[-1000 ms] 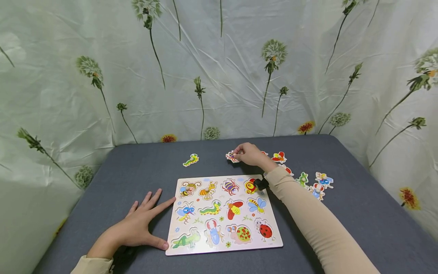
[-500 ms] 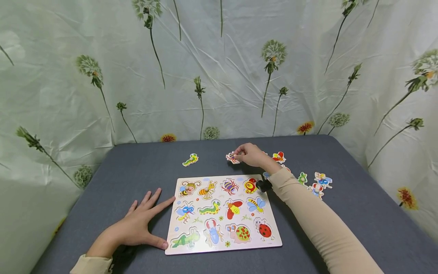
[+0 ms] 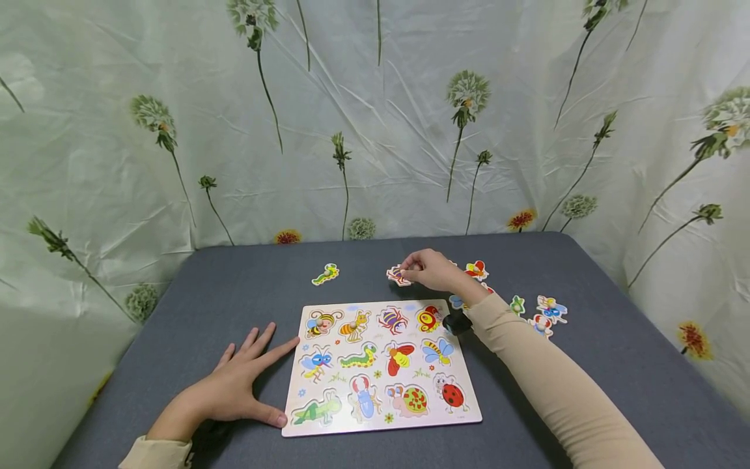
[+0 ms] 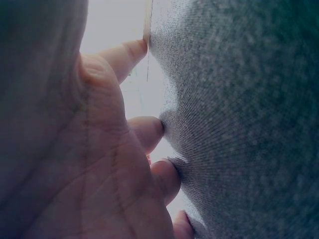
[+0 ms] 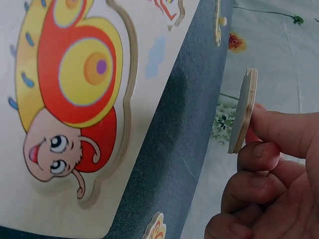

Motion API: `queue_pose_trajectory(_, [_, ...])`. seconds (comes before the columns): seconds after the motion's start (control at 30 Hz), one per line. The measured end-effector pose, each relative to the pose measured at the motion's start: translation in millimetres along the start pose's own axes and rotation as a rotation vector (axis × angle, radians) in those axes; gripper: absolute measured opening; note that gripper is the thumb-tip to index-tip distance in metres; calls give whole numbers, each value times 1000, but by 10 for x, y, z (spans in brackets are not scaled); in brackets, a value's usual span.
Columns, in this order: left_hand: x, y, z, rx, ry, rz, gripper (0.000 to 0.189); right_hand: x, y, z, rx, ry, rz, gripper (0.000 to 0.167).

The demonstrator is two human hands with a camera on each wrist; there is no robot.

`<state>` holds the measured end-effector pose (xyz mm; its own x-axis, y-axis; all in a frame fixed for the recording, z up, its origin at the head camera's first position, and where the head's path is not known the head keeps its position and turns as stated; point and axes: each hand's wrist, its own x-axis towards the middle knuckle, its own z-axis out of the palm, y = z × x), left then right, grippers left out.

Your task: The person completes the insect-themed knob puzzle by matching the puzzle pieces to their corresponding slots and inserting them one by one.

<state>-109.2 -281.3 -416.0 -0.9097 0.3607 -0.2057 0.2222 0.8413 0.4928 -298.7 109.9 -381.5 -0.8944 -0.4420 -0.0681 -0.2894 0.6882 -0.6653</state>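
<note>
A pale rectangular puzzle board lies on the dark-grey table — behind it, a flat green caterpillar piece, then rightward a flat purple spider piece — and flat multicoloured insect pieces farther right.

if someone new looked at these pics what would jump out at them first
Most likely the bright bug puzzle board, lying on the dark table with a spread left hand at its left edge. Next, the right hand, reaching past the board's far edge and pinching a spider piece. Behind everything hangs a pale, flower-printed cloth backdrop.
</note>
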Motion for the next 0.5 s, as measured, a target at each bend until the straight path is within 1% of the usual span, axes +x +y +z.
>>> queue_pose_trajectory(0.23, [1, -13, 6, 5, 1, 5, 127, -56, -8, 16, 22, -21, -10, 25])
queue_pose_trajectory(0.5, [-5, -12, 8, 4, 10, 8, 127, -125, -31, 41, 30, -37, -45, 23])
